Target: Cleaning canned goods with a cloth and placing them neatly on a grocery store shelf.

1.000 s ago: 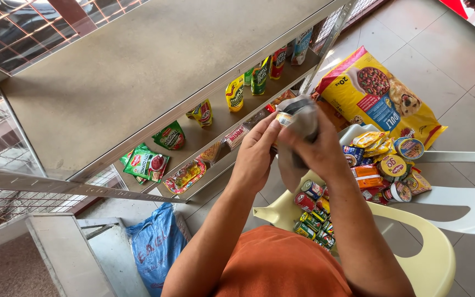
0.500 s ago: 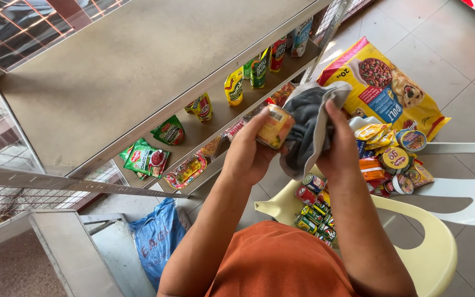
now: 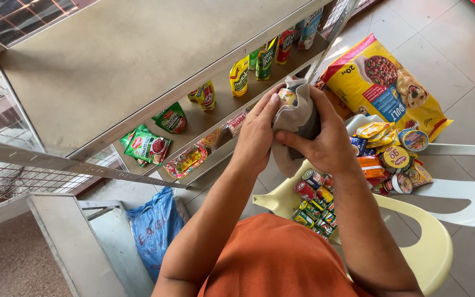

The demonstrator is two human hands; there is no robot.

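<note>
- The left hand [image 3: 257, 132] is closed around a small can [image 3: 288, 97], whose yellowish top peeks out at the fingertips, held up in front of the shelf edge
- The right hand [image 3: 322, 144] grips a grey cloth [image 3: 299, 118] bunched against that can, thumb pressed across the fabric, fingers wrapped round from 3 o'clock
- The two hands touch each other, the cloth caught between them and the can sitting at 12 o'clock of the pair
- Directly beneath the hands, at 6 o'clock, a pale yellow plastic chair [image 3: 430, 242] carries a cluster of small tins [image 3: 314, 203] with red and green labels on its seat
- At 3 o'clock of the hands a white plastic chair [image 3: 468, 192] holds round tubs [image 3: 396, 159] and yellow and orange sachets [image 3: 374, 132], packed close together
- A large yellow pet food bag [image 3: 383, 82] lies on the tiled floor at 2 o'clock, just past the white chair
- The metal shelf unit [image 3: 111, 60] stretches from 9 to 12 o'clock; upright green and yellow pouches [image 3: 240, 77] stand on its lower tier at 11 o'clock
- Green sauce packets [image 3: 148, 146] lie flat farther along at 9 o'clock, with a flat packet [image 3: 185, 160] on the tier below
- A blue plastic bag [image 3: 155, 225] slumps on the floor at 8 o'clock, beside the person's left elbow
- The orange shirt [image 3: 270, 258] fills the bottom of the view
</note>
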